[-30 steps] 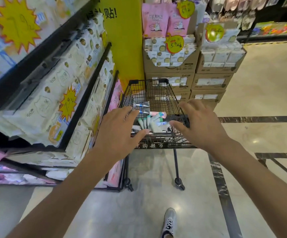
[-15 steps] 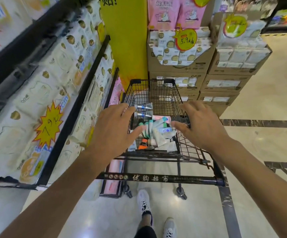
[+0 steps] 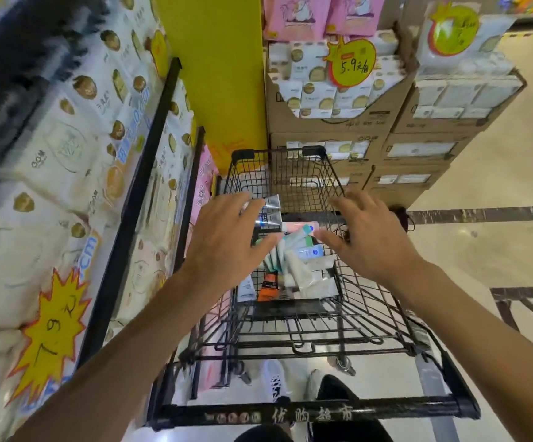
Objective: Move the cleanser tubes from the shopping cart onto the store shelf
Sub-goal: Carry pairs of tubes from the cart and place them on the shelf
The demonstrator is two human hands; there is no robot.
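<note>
Two hands hang over the cart [image 3: 386, 317], and neither holds anything: our left hand [image 3: 226, 247] has its fingers straight and loosely spread, our right hand [image 3: 370, 240] the same, both palms facing down. We see no fingertip touching a tube yet.

The tubes [image 3: 293, 260] lie heaped at the far end of the basket, below and between our hands, partly hidden under the left fingers [image 3: 263, 247]. From the left thumb side the pile sits just to the right and lower; from the right fingers [image 3: 325, 237] it sits just to the left and lower. We judge the left hand a little nearer, since two grey tubes [image 3: 270, 212] lie right beside its fingertips, though how far beneath them we cannot tell.

The heap has no single direction. The pale green and white tubes run roughly along the cart's length, caps mostly toward the far end; the grey ones lie across it; an orange tube [image 3: 270, 283] at the near edge runs lengthwise.

The shelf [image 3: 150, 161] stands on our left, just beside the cart, packed with white paper packs [image 3: 67, 148], so a lifted tube would likely travel leftward.
</note>
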